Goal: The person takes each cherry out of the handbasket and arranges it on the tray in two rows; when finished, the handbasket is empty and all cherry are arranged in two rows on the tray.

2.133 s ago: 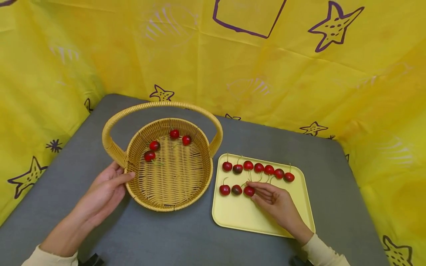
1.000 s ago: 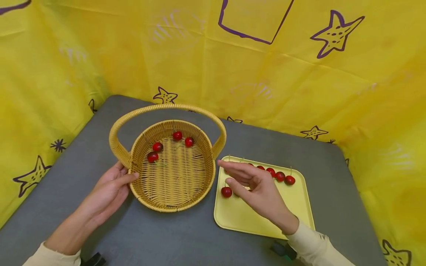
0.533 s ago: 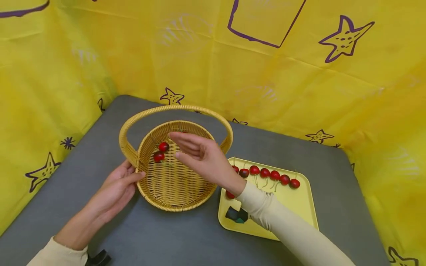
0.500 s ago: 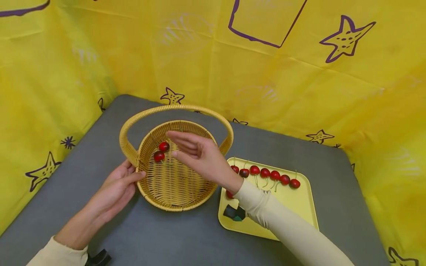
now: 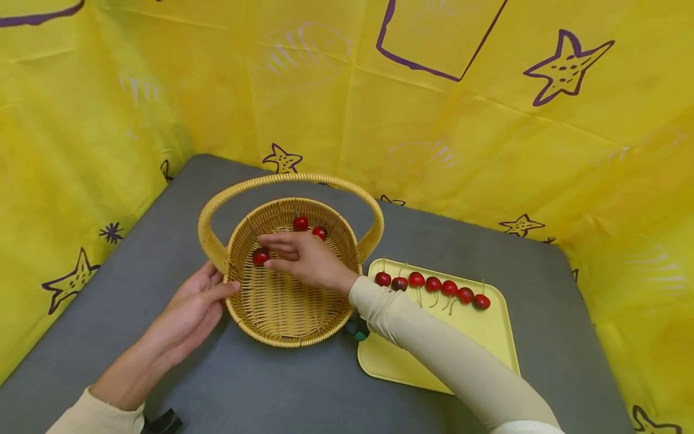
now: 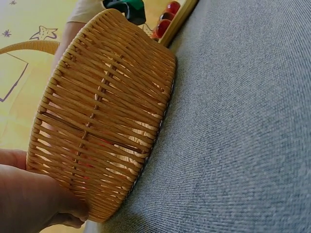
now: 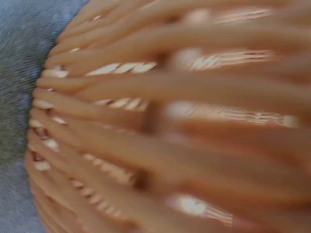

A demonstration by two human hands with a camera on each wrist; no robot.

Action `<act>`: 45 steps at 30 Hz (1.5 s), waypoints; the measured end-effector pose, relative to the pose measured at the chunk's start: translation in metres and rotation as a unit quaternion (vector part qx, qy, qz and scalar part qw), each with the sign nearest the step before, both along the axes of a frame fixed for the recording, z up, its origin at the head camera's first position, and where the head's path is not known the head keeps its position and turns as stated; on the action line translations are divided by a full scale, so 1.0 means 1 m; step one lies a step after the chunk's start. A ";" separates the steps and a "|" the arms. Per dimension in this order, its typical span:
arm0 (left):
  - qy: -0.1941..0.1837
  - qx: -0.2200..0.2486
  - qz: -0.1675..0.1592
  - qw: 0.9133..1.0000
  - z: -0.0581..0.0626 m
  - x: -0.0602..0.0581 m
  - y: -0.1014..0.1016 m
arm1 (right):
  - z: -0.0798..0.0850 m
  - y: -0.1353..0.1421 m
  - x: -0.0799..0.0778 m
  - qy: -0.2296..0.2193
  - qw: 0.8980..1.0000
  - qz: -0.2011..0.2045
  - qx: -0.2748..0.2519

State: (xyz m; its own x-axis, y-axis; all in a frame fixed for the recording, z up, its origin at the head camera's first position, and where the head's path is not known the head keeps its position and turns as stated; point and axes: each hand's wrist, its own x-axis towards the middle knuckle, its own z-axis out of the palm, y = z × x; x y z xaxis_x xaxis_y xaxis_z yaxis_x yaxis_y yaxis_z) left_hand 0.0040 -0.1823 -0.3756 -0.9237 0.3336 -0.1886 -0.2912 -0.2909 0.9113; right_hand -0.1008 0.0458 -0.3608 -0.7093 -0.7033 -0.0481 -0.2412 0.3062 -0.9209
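A round wicker basket with a tall arched handle stands on the grey table. My left hand grips its left rim, thumb over the edge and fingers on the outer wall; the left wrist view shows this wall close up. Inside the basket, my right hand reaches to the left side, thumb and fingers apart around a dark red cherry at the fingertips. Two more cherries, one of them a bright red cherry, lie by the back wall. Another cherry is hidden behind the right hand's fingers.
A pale yellow tray lies right of the basket, with several cherries in a row along its far side. The right sleeve crosses over the tray and hides its near left part. Yellow patterned cloth hangs around the table.
My right hand has left the cherries on the tray, moved left over the basket rim and lowered to the cherries at the left. The left hand keeps its grip on the rim.
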 end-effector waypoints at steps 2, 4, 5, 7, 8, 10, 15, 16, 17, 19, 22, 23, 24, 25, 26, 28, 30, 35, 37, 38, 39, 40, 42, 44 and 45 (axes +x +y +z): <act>-0.003 -0.003 -0.002 1.000 0.000 0.000 0.000 | -0.005 0.000 0.000 -0.008 1.000 0.002 0.007; -0.005 -0.006 -0.004 1.000 0.001 0.001 0.001 | -0.009 0.000 -0.001 -0.010 1.000 -0.001 0.008; -0.004 -0.006 -0.004 1.000 0.001 0.001 0.001 | -0.010 0.000 -0.001 -0.010 1.000 -0.004 0.008; -0.003 -0.006 -0.005 1.000 0.001 0.001 0.001 | -0.012 0.000 -0.002 -0.009 1.000 -0.010 0.007; -0.001 -0.005 -0.005 1.000 0.001 0.001 0.001 | -0.013 0.000 -0.002 -0.006 1.000 -0.012 0.011; -0.002 -0.004 -0.006 1.000 0.001 0.001 0.001 | -0.015 -0.001 -0.004 -0.001 1.000 -0.014 0.017; -0.003 -0.002 -0.007 1.000 0.000 0.001 0.001 | -0.019 -0.002 -0.005 0.011 0.999 -0.016 0.036; -0.002 -0.001 -0.007 1.000 0.000 0.001 0.001 | -0.020 -0.002 -0.005 0.014 0.999 -0.016 0.038; -0.001 0.000 -0.007 1.000 0.000 0.001 0.001 | -0.020 -0.003 -0.005 0.017 0.999 -0.015 0.039; 0.000 0.003 -0.005 1.000 0.000 0.000 0.001 | -0.022 -0.004 -0.005 0.028 0.999 -0.009 0.041; -0.002 0.001 -0.004 1.000 0.000 -0.001 0.002 | -0.023 -0.007 -0.004 0.026 0.999 0.002 0.035; -0.002 0.000 -0.005 1.000 0.000 -0.001 0.002 | -0.023 -0.007 -0.004 0.022 0.999 0.005 0.033; -0.003 0.000 -0.004 1.000 0.000 -0.001 0.002 | -0.023 -0.008 -0.003 0.021 0.999 0.008 0.034; -0.003 -0.001 -0.005 1.000 0.000 -0.001 0.002 | -0.023 -0.008 -0.003 0.019 0.999 0.011 0.032; -0.003 -0.002 -0.004 1.000 0.000 -0.001 0.002 | -0.022 -0.008 -0.002 0.017 0.999 0.011 0.031; 0.001 0.000 -0.003 1.000 0.000 -0.001 0.001 | -0.022 -0.009 -0.002 0.025 0.999 0.014 0.035; 0.004 0.002 -0.002 1.000 0.000 -0.002 0.001 | -0.021 -0.011 -0.002 0.040 0.998 0.020 0.045; 0.012 0.006 -0.004 1.000 0.001 -0.003 0.002 | -0.020 -0.015 -0.002 0.056 0.996 0.036 0.062; 0.014 0.006 -0.006 1.000 0.001 -0.004 0.003 | -0.020 -0.016 -0.001 0.063 0.995 0.041 0.064; 0.015 0.006 -0.006 1.000 0.001 -0.004 0.003 | -0.020 -0.016 -0.001 0.065 0.995 0.044 0.065; 0.016 0.006 -0.007 1.000 0.001 -0.004 0.003 | -0.021 -0.016 -0.001 0.069 0.994 0.047 0.065; 0.016 0.006 -0.007 1.000 0.000 -0.004 0.003 | -0.021 -0.016 0.000 0.074 0.994 0.050 0.065; 0.009 0.006 -0.007 1.000 0.000 -0.004 0.003 | -0.021 -0.017 0.000 0.091 0.992 0.056 0.068; 0.001 0.005 -0.005 1.000 -0.001 -0.003 0.002 | -0.021 -0.018 0.001 0.105 0.991 0.059 0.066; -0.003 0.004 -0.004 1.000 -0.002 -0.002 0.001 | -0.020 -0.017 0.002 0.108 0.991 0.058 0.062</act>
State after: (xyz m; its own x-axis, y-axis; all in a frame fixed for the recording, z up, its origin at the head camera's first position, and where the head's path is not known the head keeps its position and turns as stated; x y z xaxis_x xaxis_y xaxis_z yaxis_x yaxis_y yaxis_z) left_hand 0.0022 -0.1811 -0.3773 -0.9200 0.3421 -0.1914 -0.2987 -0.2956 0.9074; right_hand -0.0991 0.0283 -0.3805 -0.6272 -0.7788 0.0055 -0.4688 0.3719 -0.8012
